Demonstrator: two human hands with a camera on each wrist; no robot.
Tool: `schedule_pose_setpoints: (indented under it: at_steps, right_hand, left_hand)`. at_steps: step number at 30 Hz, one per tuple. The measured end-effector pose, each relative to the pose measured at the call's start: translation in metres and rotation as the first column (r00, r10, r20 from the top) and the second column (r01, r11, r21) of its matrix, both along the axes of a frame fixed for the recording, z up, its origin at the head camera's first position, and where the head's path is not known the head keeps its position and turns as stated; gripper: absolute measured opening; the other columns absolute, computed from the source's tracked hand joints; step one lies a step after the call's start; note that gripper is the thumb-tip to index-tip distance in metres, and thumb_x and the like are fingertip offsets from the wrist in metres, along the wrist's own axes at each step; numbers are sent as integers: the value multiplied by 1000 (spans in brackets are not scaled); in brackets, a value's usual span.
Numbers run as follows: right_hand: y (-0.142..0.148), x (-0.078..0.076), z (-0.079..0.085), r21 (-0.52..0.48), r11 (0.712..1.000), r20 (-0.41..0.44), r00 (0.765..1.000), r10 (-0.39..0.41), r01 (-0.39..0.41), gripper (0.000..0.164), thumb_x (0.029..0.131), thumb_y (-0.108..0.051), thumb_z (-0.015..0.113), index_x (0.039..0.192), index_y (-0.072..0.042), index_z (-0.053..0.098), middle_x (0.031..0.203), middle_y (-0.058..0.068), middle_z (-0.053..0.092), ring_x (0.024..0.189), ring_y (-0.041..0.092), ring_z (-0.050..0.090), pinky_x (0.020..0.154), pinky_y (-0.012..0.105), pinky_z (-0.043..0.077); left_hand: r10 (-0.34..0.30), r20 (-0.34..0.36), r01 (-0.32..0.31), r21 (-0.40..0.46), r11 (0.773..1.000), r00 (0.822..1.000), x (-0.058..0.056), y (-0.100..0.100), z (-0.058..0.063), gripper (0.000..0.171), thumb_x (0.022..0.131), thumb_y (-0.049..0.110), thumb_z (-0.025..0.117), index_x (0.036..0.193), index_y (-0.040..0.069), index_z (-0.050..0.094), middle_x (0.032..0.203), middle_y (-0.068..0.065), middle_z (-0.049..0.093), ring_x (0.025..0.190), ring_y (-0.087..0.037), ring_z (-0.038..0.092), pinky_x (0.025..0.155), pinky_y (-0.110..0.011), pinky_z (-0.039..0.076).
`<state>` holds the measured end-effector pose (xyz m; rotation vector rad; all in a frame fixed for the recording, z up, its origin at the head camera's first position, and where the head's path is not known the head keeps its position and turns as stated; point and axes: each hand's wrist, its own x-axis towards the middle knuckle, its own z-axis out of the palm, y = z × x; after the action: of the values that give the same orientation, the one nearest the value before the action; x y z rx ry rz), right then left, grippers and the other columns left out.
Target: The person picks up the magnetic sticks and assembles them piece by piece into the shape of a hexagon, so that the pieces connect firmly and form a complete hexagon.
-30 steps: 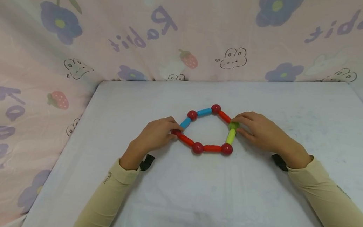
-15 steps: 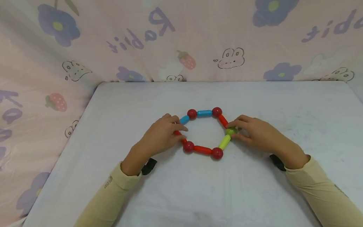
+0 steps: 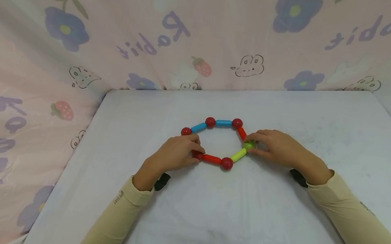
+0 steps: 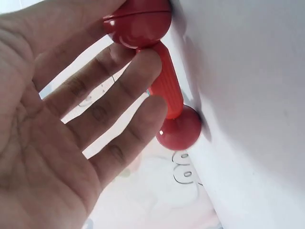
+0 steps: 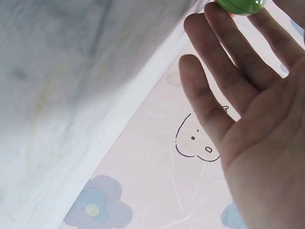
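A ring of coloured rods joined by balls lies on the white table. My left hand (image 3: 178, 153) pinches the near-left red ball (image 4: 140, 28) between thumb and fingers. Its other fingertips lie along a red rod (image 4: 167, 86), which the hand hides in the head view. At that rod's far end is another red ball (image 3: 186, 131). On the right, my right hand (image 3: 275, 146) holds the green ball (image 3: 249, 146) by thumb and fingertips. A yellow-green rod (image 3: 239, 155) and a red rod (image 3: 241, 133) run from it.
Two blue rods (image 3: 223, 123) and two red balls (image 3: 210, 122) form the far side of the ring. Along the near side run a red rod (image 3: 211, 159) and a red ball (image 3: 227, 163). A printed curtain (image 3: 222, 33) hangs behind the white table (image 3: 277, 218).
My left hand has shifted from the leftmost red ball to the near-left one. The ring's near side has moved left, the green ball slightly nearer me with my right hand on it.
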<state>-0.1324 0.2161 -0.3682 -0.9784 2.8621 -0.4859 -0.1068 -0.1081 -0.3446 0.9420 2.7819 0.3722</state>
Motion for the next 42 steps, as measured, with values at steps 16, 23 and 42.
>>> schedule_pose_setpoints:
  at_steps: [16,23,42]
  right_hand:
    - [5,-3,0,-14,999,37,998,-43,43,40,92,-36,71,128,-19,65,115,-1,68,106,20,65,93,47,54]
    - [7,-5,-1,-8,999,39,998,-50,51,43,96,-31,67,135,-14,58,136,7,58,125,30,58,103,53,49]
    - [9,-5,-1,-83,996,46,998,43,-39,34,94,-26,70,127,-24,64,127,-2,63,119,21,58,98,47,53]
  left_hand:
    - [9,23,-9,1,1000,1000,-6,-11,-2,26,88,16,75,114,17,76,115,0,67,107,-18,59,89,-34,55]
    - [4,-5,-4,2,1000,1000,-5,-5,-7,24,92,16,71,116,17,75,112,-1,66,103,-18,55,84,-30,52]
    - [-97,11,96,61,993,995,-12,-14,-10,26,92,7,69,116,15,75,120,4,70,110,-18,55,95,-31,52]
